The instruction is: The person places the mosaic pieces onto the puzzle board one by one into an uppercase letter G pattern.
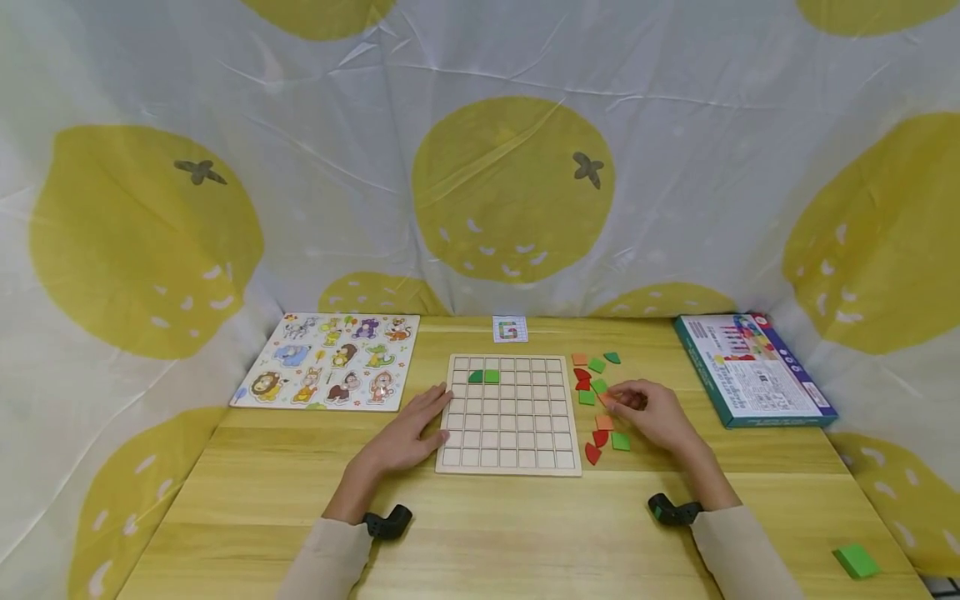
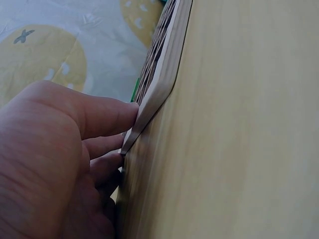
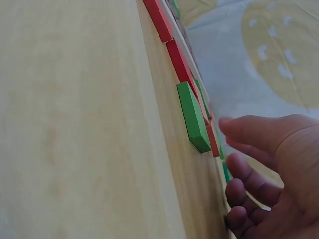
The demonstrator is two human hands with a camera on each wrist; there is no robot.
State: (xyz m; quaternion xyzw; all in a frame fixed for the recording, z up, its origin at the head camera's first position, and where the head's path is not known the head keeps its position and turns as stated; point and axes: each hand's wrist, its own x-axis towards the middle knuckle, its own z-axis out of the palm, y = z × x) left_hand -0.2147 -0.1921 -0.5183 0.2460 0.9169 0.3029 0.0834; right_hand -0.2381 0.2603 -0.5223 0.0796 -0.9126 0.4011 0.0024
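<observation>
The left hand rests at the left edge of a wooden grid board, its thumb and fingers against the rim. In the left wrist view the thumb touches the board's edge. Two green pieces lie on the grid: a quarter-round one and a square tile. Right of the board, the right hand pinches an orange tile between thumb and fingertips. The right wrist view hides this contact; a green tile lies near the thumb there.
Loose red, green and orange pieces, such as a red quarter-round, line the board's right side. A pattern card lies behind the board. An animal puzzle is at left, a box at right, green blocks at front right.
</observation>
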